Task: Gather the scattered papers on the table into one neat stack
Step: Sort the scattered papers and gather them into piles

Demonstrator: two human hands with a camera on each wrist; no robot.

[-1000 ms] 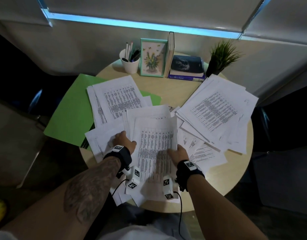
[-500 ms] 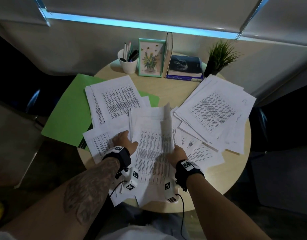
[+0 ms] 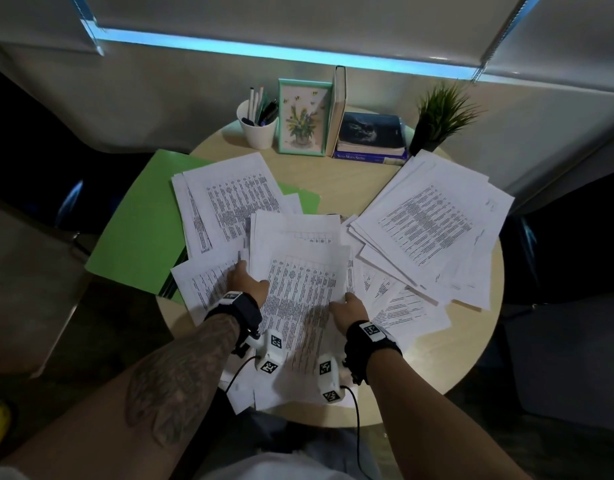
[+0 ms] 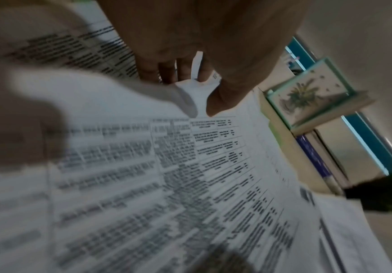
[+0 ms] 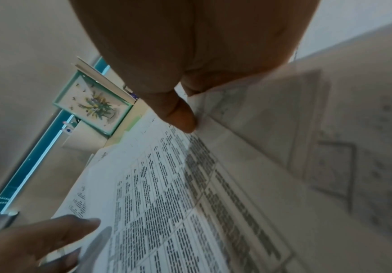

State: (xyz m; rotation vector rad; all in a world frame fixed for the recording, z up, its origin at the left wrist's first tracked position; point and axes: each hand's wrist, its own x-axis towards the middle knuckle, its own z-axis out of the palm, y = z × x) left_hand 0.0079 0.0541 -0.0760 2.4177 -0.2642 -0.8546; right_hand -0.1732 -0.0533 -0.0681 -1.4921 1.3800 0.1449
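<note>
1. This looks like a small office or study corner, dim, with a pale wall and a strip of blue-lit window (image 3: 281,53) under drawn blinds.
2. A round light-wood table (image 3: 447,355) sits against the wall, covered with printed papers (image 3: 426,226) full of tables of text.
3. A green folder (image 3: 139,233) lies under the sheets at the left edge.
4. At the back stand a white cup of pens (image 3: 258,128), a framed flower picture (image 3: 303,117), one upright book (image 3: 339,109) and more books lying flat (image 3: 369,136).
5. A small potted plant (image 3: 440,112) stands at the right of them, a desk ornament.
</note>
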